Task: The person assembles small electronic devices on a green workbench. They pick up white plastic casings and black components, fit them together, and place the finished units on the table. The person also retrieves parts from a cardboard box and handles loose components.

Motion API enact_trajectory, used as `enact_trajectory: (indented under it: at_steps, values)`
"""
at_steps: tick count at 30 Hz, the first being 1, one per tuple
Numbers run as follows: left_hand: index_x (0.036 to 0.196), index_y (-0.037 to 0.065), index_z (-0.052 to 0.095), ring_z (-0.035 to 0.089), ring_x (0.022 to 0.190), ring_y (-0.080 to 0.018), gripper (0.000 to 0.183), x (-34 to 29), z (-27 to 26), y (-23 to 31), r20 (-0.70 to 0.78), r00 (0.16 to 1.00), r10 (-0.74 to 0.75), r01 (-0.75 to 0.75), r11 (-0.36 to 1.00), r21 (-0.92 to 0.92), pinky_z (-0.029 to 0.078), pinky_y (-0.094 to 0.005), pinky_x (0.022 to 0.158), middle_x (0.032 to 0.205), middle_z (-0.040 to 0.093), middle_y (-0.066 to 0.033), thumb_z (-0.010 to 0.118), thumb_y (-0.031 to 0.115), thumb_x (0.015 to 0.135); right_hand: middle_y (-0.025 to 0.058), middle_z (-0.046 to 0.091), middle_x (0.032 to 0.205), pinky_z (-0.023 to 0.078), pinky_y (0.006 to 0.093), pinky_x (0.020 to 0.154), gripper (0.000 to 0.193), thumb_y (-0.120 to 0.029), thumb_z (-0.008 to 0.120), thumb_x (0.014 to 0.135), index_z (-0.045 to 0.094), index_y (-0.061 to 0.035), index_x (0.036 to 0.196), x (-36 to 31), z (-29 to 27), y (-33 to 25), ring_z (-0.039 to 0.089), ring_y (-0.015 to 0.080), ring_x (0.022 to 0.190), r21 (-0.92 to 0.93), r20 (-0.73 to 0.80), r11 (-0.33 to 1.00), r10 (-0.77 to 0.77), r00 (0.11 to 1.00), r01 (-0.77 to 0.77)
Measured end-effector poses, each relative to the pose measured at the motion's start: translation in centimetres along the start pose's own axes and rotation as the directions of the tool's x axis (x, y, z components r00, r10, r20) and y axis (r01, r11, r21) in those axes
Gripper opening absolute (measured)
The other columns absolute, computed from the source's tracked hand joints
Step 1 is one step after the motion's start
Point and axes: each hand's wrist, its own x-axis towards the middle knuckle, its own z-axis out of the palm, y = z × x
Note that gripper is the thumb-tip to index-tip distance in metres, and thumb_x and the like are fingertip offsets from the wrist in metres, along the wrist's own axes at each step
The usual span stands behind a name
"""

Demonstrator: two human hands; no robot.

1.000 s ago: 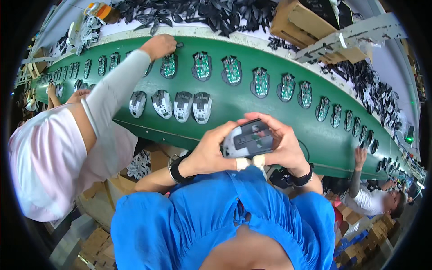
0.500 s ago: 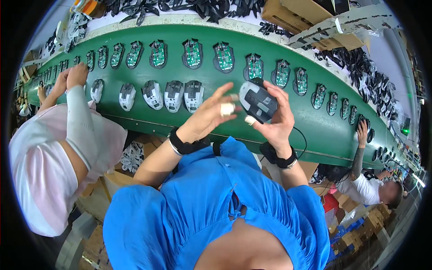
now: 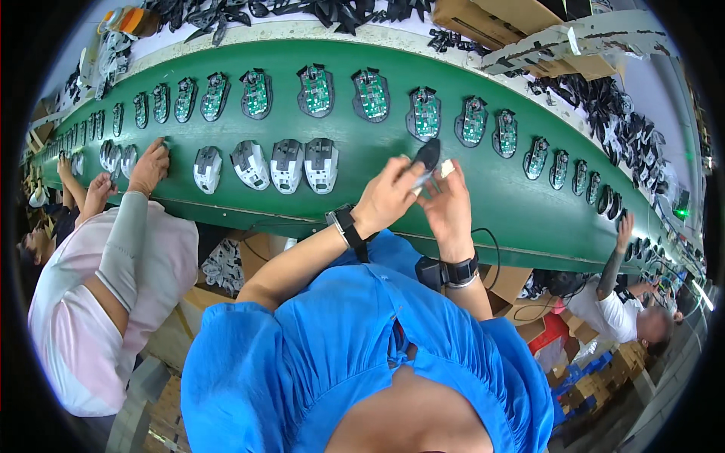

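A dark computer mouse [image 3: 428, 154] is turned nearly edge-on in front of my chest, over the near part of the green belt. My left hand [image 3: 389, 195] closes on its left side with bent fingers. Around its lower end curl the thumb and fingers of my right hand [image 3: 448, 213], pale covers on the fingertips. Fingers hide much of the mouse, and its lower part is blurred. Left of my hands, several grey-and-white mouse shells [image 3: 322, 166] lie in a row. Beyond them runs a row of mouse bases with green circuit boards [image 3: 371, 97].
The long green belt [image 3: 513, 219] curves across the view. A co-worker's hand [image 3: 149, 167] is over it at left, another co-worker's hand [image 3: 624, 230] at far right. Black parts [image 3: 332, 11] are heaped behind the belt near a cardboard box [image 3: 483, 29]. A black cable [image 3: 497, 249] hangs by my right wrist.
My left hand has come across to the mouse. The mouse has tipped from showing its top to nearly edge-on, and my right hand has lowered slightly. Shells and boards have shifted a little left.
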Motion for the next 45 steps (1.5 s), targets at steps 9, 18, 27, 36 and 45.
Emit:
enact_trajectory:
  at_steps: [9,18,27,36,45]
  values:
    - [0.106,0.004,0.061,0.058,0.09,-0.0294,0.037,-1.3,1.4,-1.3,0.07,0.967,0.244,-0.237,0.966,-0.1,0.051,-0.0366,0.077,0.112,0.051,-0.0165,0.066,-0.003,0.07,0.0101,0.061,0.105,0.054,0.0338,0.077,0.036,-0.011,0.051,0.091,0.045,-0.0019,0.126,2.0,-2.3,-0.2,0.062,0.0201,0.092,-0.084,0.142,0.986,0.155,0.978,-0.144]
    - [0.12,0.011,0.058,0.053,0.108,-0.0335,0.047,-0.6,-0.1,-0.5,0.222,0.945,0.242,-0.2,0.96,-0.197,0.048,-0.0397,0.09,0.126,0.047,-0.0168,0.063,0.002,0.074,0.0109,0.058,0.108,0.055,0.0412,0.076,0.042,-0.006,0.052,0.089,0.041,-0.0006,0.13,1.1,-3.6,-1.3,0.06,0.0232,0.094,-0.255,0.03,0.947,-0.196,0.98,0.197]
    - [0.138,-0.011,0.022,0.023,0.134,-0.0439,0.089,-3.1,-7.3,-5.9,-0.124,0.91,-0.395,0.411,0.823,0.393,0.022,-0.0478,0.111,0.141,0.026,-0.0297,0.073,0.024,0.074,0.0231,0.052,0.12,0.04,0.0442,0.095,0.071,-0.016,0.074,0.07,0.043,0.0018,0.131,6.6,-22.9,-7.5,0.051,0.0374,0.104,-0.978,-0.104,0.054,-0.963,0.25,-0.199]
    - [0.138,0.007,0.038,0.023,0.135,-0.0444,0.081,-4.4,-7.7,-8.8,-0.006,0.912,-0.41,0.359,0.793,0.492,0.02,-0.0561,0.108,0.141,0.03,-0.0266,0.072,0.02,0.066,0.0121,0.063,0.107,0.049,0.035,0.082,0.029,-0.012,0.067,0.081,0.065,-0.0113,0.111,16.3,12.3,-2.6,0.06,0.0273,0.098,-0.606,0.781,-0.265,-0.378,0.497,0.75]
    - [0.131,0.002,0.044,0.026,0.135,-0.0404,0.076,-4.1,-8.3,-9.3,-0.047,0.906,-0.42,0.402,0.824,0.4,0.021,-0.0536,0.109,0.139,0.034,-0.0234,0.075,0.024,0.066,0.0208,0.062,0.096,0.051,0.0465,0.078,0.038,-0.013,0.066,0.076,0.058,-0.0048,0.112,27.4,23.8,2.1,0.063,0.0387,0.089,-0.526,0.767,-0.705,-0.151,0.624,0.476]
